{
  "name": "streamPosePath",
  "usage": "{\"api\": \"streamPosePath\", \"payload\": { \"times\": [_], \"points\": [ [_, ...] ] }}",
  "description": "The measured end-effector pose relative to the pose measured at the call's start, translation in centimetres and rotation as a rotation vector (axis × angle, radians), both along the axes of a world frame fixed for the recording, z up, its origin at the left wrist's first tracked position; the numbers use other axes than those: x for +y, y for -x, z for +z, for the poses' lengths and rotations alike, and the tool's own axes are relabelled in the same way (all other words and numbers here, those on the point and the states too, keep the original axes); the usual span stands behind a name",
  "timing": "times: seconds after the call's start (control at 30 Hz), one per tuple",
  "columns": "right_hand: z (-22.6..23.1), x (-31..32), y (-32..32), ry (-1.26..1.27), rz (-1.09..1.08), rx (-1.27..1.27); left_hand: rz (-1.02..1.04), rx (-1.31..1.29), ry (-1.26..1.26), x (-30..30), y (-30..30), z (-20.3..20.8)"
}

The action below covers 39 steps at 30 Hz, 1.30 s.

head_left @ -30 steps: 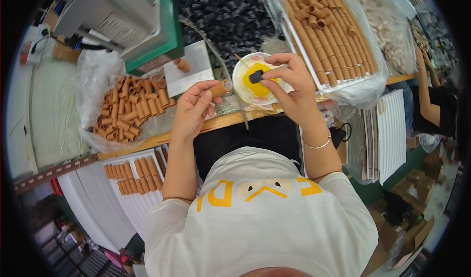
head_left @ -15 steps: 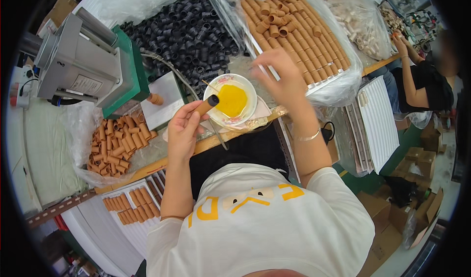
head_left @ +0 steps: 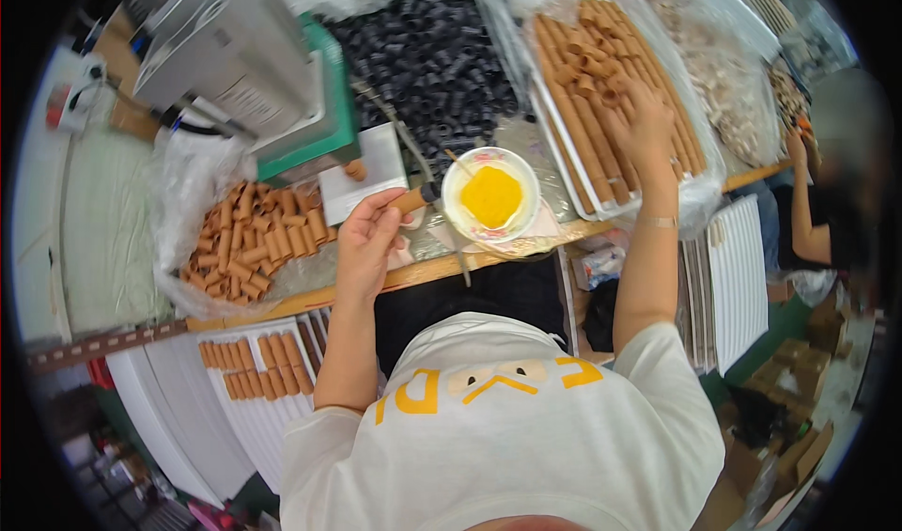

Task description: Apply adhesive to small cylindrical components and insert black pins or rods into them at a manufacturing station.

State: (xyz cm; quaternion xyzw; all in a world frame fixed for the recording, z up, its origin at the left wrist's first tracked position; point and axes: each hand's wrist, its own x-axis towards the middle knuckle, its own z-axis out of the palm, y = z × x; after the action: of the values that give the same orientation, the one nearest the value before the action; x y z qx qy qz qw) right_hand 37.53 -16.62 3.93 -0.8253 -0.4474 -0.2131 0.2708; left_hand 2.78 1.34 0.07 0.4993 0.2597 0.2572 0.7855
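In my left hand (head_left: 369, 235) is a short brown tube (head_left: 410, 201) with a black ring at its far end, pinched between thumb and fingers. That black end is close to the left rim of a white bowl (head_left: 452, 219) with a floral pattern. Bright yellow paste (head_left: 491, 198) fills the bowl's middle, and a thin stick (head_left: 458, 163) leans on its rim. My right hand (head_left: 646, 127) reaches over a white tray (head_left: 601, 213) of brown tubular pieces (head_left: 587, 146). Its fingertips are at the loose brown pieces on top, blurred, so their grip is unclear.
A grey press with a green base (head_left: 340, 122) stands at the left, a metal block (head_left: 365, 164) beside it. Brown tubes (head_left: 254, 240) lie piled on plastic, and black rings (head_left: 423, 70) are heaped at the back. Another person (head_left: 817, 221) works at the far right.
My right hand has moved from near the bowl to the right, onto the brown pieces in the tray. The left hand still holds the tube. The whole view has shifted.
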Motion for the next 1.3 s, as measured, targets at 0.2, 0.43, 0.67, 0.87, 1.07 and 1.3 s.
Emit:
{"api": "streamPosePath", "payload": {
  "times": [0.2,0.43,0.67,0.87,1.07,1.3],
  "points": [
    [1.2,4.0,14.3,0.011,0.562,0.298,0.034,0.003,-0.142,0.3,0.8,0.8],
    [0.9,8.0,18.3,0.116,0.745,0.178,0.084,0.100,-0.466,1.2,2.5,1.4],
    [-1.0,10.5,19.7,0.160,0.664,0.352,0.185,0.288,-0.614,3.1,1.7,2.3],
    [-3.1,16.9,21.1,0.110,0.520,0.303,0.261,0.660,-1.344,9.8,1.3,-3.9],
    [-2.8,17.7,21.4,0.242,0.445,0.379,0.263,0.197,-0.646,7.1,5.9,-0.4],
    [1.1,9.5,21.5,0.140,0.738,1.019,-0.280,0.154,-0.210,2.5,7.5,2.0]
  ]
}}
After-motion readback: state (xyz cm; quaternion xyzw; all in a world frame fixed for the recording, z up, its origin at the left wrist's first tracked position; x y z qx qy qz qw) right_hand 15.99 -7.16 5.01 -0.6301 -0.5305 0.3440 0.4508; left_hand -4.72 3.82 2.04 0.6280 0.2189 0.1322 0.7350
